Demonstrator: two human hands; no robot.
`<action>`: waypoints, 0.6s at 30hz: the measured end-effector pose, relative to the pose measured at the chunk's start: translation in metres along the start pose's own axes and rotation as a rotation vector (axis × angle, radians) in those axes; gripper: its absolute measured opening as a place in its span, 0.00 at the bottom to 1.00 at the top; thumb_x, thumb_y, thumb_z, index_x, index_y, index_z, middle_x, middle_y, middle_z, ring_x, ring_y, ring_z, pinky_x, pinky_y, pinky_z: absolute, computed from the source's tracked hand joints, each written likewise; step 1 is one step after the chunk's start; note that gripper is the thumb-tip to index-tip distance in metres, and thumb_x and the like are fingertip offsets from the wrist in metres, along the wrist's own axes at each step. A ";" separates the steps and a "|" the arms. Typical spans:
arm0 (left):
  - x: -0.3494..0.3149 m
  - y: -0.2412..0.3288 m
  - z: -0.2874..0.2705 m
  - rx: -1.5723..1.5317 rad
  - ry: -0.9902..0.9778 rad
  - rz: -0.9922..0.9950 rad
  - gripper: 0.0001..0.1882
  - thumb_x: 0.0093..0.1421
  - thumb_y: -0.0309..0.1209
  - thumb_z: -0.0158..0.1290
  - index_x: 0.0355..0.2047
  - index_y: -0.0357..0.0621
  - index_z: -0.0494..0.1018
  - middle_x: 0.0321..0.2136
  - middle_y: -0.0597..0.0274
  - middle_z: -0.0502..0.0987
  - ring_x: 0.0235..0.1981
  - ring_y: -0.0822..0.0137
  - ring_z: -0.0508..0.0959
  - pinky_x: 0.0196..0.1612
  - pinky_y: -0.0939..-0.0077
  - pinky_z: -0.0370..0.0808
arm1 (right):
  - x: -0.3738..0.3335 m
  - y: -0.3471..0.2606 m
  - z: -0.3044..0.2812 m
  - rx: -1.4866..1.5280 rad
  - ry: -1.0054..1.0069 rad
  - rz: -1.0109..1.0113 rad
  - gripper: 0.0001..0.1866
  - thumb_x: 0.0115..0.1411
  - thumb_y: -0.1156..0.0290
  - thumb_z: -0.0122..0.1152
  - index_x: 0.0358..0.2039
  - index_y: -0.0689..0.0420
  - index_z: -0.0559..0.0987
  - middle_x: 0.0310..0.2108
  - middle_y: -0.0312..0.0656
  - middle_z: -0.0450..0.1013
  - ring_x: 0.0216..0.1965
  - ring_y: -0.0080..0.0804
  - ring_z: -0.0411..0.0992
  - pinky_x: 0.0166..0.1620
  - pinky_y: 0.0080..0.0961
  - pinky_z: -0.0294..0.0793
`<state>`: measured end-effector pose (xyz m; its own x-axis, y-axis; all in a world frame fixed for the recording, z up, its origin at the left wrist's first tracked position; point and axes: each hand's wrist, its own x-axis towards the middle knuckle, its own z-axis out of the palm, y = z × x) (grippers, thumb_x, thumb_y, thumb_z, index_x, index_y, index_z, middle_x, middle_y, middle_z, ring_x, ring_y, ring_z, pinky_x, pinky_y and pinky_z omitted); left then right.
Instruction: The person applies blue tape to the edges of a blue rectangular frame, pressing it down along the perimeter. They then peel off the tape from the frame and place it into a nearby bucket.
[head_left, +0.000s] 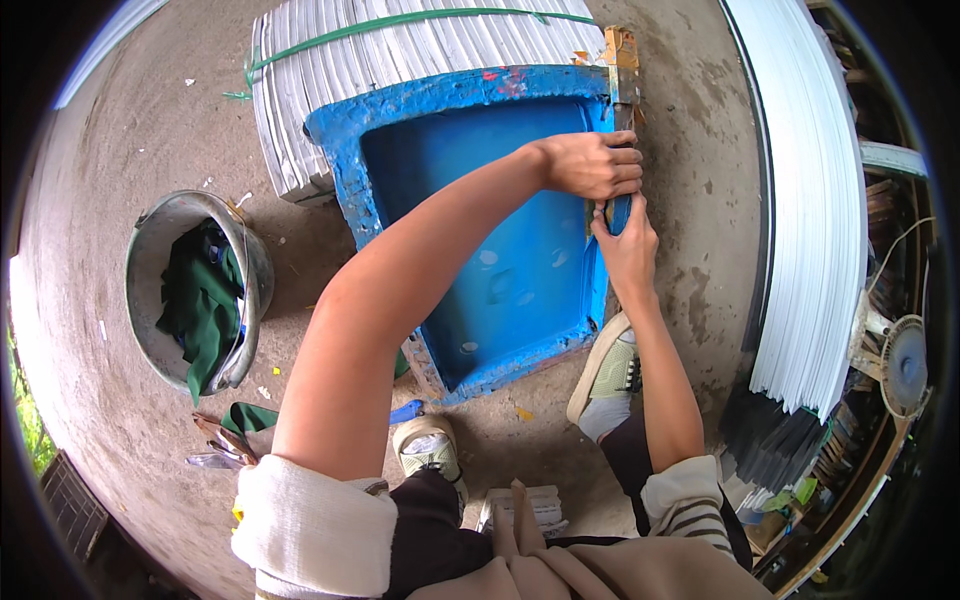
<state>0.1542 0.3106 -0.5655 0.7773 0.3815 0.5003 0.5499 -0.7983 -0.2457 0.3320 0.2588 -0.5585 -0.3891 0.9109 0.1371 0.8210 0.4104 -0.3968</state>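
A blue paint-crusted frame [400,100], like a printing screen, lies slanted in front of me. Its blue inner sheet [510,265] carries several pale spots. My left hand [592,165] reaches across it and closes over its right side, fingers curled round the edge. Just below and nearly touching is my right hand [630,250], its thumb and fingers closed on the same side, a dark blue strip showing between them. Beyond my left hand, a worn wooden bar end [622,60] with peeling brown-orange covering sticks out past the far corner. Any small thing inside the fingers is hidden.
Under the frame's far side lies a stack of white strips [330,40] bound with green strap. At left stands a grey bucket [140,290] holding dark green cloth [195,300]. Long white sheets [815,200] are piled at right, near a fan [903,365]. My shoes [430,445] flank the frame's near end.
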 end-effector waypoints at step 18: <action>-0.003 -0.006 0.003 -0.192 0.038 -0.043 0.27 0.41 0.40 0.61 0.44 0.47 0.73 0.42 0.68 0.74 0.52 0.66 0.70 0.63 0.66 0.61 | 0.009 0.002 0.007 0.146 0.004 0.198 0.31 0.44 0.57 0.73 0.42 0.66 0.72 0.37 0.56 0.74 0.40 0.53 0.74 0.40 0.40 0.72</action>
<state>0.1499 0.3154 -0.5679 0.7400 0.4026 0.5387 0.5116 -0.8569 -0.0624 0.3273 0.2678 -0.5648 -0.2250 0.9732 0.0472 0.8117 0.2140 -0.5435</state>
